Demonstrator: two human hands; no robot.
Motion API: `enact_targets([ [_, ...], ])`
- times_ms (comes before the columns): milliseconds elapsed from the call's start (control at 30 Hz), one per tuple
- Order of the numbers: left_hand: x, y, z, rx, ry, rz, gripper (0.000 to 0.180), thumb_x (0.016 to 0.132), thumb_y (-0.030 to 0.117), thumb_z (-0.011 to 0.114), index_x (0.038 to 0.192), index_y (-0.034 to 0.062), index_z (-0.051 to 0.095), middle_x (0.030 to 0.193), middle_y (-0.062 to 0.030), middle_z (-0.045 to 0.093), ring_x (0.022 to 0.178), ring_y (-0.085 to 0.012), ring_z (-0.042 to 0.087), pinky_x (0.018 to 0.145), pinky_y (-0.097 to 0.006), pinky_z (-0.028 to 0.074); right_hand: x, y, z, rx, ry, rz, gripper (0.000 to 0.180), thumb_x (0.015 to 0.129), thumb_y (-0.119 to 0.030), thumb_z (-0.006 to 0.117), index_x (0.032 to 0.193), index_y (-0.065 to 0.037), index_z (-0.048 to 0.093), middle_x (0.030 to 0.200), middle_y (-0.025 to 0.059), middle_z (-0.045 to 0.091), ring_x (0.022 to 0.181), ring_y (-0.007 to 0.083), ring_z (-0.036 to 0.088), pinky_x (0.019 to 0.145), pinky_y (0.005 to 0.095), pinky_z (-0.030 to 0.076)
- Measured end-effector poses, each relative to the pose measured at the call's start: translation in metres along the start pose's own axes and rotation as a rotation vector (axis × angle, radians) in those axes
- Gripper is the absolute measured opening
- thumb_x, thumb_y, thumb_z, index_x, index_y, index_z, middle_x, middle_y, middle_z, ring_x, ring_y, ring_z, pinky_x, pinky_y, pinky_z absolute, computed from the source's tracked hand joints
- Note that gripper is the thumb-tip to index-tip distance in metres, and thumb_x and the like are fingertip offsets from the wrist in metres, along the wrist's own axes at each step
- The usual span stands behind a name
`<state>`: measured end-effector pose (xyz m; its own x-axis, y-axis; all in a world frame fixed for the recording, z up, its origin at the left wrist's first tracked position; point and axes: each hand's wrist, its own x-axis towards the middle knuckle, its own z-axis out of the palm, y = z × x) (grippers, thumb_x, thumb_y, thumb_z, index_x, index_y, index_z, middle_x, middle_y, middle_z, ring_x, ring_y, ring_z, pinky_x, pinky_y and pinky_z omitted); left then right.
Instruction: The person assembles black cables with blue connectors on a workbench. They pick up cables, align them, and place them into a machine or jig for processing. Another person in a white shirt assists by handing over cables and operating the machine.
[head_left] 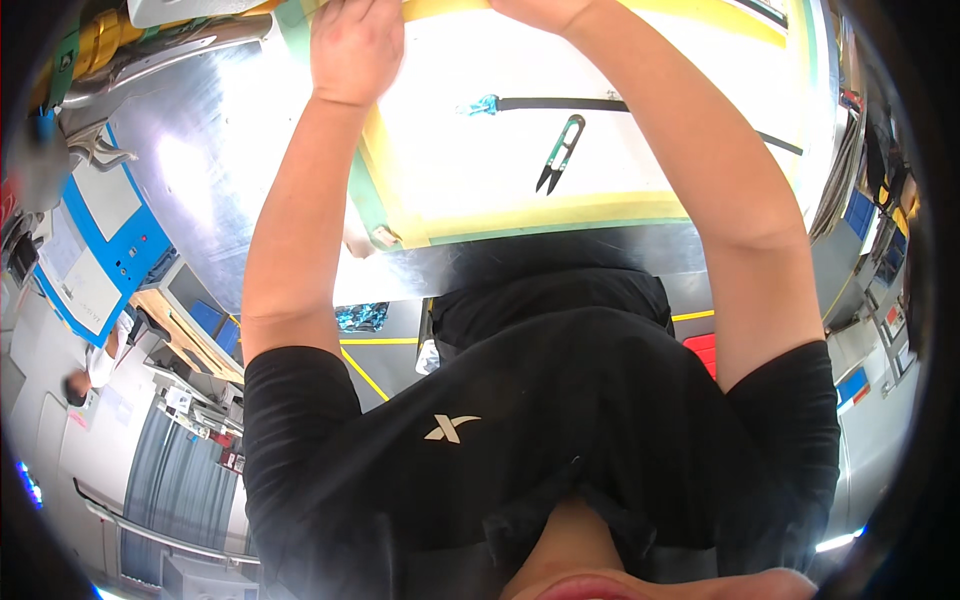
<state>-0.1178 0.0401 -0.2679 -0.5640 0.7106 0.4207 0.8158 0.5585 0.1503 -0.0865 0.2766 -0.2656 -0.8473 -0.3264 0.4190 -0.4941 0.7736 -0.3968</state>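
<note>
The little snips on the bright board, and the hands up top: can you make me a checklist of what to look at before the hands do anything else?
1. Snips lying flat on the lit board, untouched: ok.
2. Snips' blades shut: cannot tell, too small.
3. Black strap with teal end lying flat on the board: ok.
4. Left hand at the board's top left edge: ok; its grip: cannot tell.
5. Right hand in view: not ok, mostly cut off at the picture's top.
6. Both hands away from the snips' points: ok.

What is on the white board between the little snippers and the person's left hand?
In the head view, only bare white board lies between the small green-handled thread snips and the left hand.
</note>
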Motion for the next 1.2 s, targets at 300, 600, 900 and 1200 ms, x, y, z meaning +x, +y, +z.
enact_targets([
  [300, -0.001, -0.001, 0.002, 0.042, -0.026, 0.001, 0.037, 0.085, 0.005, 0.063, 0.121, 0.0022, 0.07, 0.118, -0.0167, 0.066, 0.106, -0.0387, 0.061, 0.097, -0.05, 0.048, 0.003, -0.002, 0.001, -0.022, -0.037, 0.018, 0.019, 0.088, -0.014, 0.061, 0.099, -0.016, 0.077, 0.09, 0.0102, 0.062, 0.086, 0.0305, 0.065, 0.074, 0.0422, 0.054],
  [600, 0.003, -0.001, 0.002, 0.029, -0.062, 0.029, 0.037, 0.085, 0.006, 0.061, 0.121, 0.001, 0.07, 0.119, -0.0181, 0.065, 0.11, -0.0401, 0.06, 0.1, -0.052, 0.046, 0.003, -0.003, -0.004, -0.039, -0.026, 0.022, 0.018, 0.09, -0.016, 0.062, 0.099, -0.017, 0.078, 0.091, 0.0109, 0.062, 0.086, 0.031, 0.065, 0.074, 0.0434, 0.053],
  [900, 0.004, 0.004, -0.005, 0.119, -0.091, 0.007, 0.04, 0.081, 0.01, 0.065, 0.12, 0.0041, 0.071, 0.121, -0.0148, 0.064, 0.114, -0.0382, 0.058, 0.102, -0.054, 0.042, 0.005, -0.004, -0.003, -0.011, -0.066, 0.037, 0.018, 0.09, -0.017, 0.064, 0.099, -0.018, 0.079, 0.089, 0.0106, 0.062, 0.084, 0.0302, 0.065, 0.073, 0.0432, 0.053],
  [1200, 0.007, 0.006, -0.007, 0.144, -0.12, -0.009, 0.045, 0.08, 0.015, 0.066, 0.123, 0.0072, 0.07, 0.127, -0.012, 0.063, 0.118, -0.0381, 0.055, 0.103, -0.057, 0.04, 0.009, -0.006, -0.006, -0.02, -0.087, 0.008, 0.018, 0.088, -0.015, 0.065, 0.099, -0.016, 0.079, 0.089, 0.0115, 0.063, 0.087, 0.0312, 0.065, 0.076, 0.0429, 0.053],
])
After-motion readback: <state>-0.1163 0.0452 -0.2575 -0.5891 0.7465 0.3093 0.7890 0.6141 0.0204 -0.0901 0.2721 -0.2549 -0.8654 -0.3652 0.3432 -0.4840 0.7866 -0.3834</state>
